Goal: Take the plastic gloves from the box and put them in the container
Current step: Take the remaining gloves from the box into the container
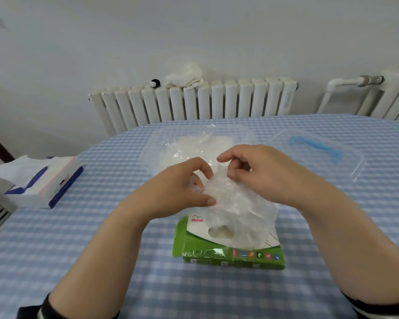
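Head view: both hands over the green box [230, 249], centre of the tabletop [101, 261]. Left hand [177, 189] pinches a bunched wad of plastic gloves [237, 203] between thumb and fingers; right hand [258, 173] has fingers curled, pinching the wad's top edge. Wad trails down toward the box slot. Clear container [152, 143] at 12 o'clock from the box, already holding gloves; its lid [346, 157] at 2 o'clock. Film looks light, limp, slippery and clingy, so grip bunched material, not a single layer.
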A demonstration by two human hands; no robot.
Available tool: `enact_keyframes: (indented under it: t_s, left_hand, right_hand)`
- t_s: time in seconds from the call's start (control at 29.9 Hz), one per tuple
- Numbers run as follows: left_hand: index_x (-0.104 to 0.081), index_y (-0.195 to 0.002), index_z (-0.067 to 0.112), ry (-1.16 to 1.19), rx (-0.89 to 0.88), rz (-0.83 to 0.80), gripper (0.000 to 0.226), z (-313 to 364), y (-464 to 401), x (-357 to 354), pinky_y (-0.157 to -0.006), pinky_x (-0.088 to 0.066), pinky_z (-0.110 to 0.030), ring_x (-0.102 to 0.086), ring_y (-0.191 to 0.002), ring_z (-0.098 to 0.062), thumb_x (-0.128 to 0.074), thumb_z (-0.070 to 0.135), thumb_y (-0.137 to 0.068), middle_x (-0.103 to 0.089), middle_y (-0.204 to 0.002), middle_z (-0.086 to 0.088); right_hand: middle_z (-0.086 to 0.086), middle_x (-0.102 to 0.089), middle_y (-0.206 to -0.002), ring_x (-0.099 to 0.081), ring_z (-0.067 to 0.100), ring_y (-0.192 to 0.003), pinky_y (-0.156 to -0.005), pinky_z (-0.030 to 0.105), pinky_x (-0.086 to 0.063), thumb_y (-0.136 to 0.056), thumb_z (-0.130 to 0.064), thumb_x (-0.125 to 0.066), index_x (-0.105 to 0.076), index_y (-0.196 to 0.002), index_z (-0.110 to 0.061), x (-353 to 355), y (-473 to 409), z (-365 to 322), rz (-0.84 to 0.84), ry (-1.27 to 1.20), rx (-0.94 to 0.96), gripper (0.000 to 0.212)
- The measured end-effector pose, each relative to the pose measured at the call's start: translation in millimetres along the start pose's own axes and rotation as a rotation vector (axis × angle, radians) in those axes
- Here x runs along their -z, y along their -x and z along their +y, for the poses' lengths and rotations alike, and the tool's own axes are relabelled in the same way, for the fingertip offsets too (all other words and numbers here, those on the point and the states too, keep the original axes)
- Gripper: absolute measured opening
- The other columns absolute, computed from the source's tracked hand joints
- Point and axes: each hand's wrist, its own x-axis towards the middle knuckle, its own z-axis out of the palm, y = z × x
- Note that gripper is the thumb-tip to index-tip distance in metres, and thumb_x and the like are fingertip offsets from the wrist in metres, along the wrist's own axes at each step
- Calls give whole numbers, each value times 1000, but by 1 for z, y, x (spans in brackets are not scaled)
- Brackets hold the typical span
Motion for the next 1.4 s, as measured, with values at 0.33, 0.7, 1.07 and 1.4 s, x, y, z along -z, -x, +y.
enact_keyframes:
  t_s: [0.33, 0.7, 1.07, 1.4]
  left_hand:
    - [-73, -79, 27, -78, -45, -260, 18, -9, 5, 14, -72, -49, -33, -59, -63, -7, -68, 44, -84, -70, -74, 0]
    - [-71, -82, 28, 208, -250, -159, 8, -1, 10, 20, -71, -46, -15, -64, -72, -3, -69, 25, -89, -69, -76, 10]
    - [-53, -128, 4, 1014, -150, -112, 110, -8, -7, 7, -95, -53, -39, -64, -111, -30, -68, 81, -51, -66, -120, -18]
    - [-64, -74, 13, 1132, -63, 422, 28, 23, -16, -22, -76, -54, -28, -63, -62, -9, -52, 21, -98, -65, -63, 3]
  right_hand:
    - [-20, -61, -72, -58, -8, -68, -64, 20, -45, -98, -25, -50, -56, -79, -33, 8, 2, 2, 92, -38, 13, 21]
    - [-11, -69, -103, -65, 4, -92, -85, 26, -51, -67, -48, -77, -56, -122, -33, 0, 1, -4, -315, -256, 115, 61]
    - [-2, -73, -77, -68, 12, -68, -55, 25, -54, -78, -29, -71, -64, -87, -14, -2, -4, -11, 331, -880, 53, 19]
    - [-3, -64, -59, -49, 8, -46, -44, 20, -39, -91, -22, -66, -49, -95, -10, -15, -9, -10, 555, -877, -39, 21]
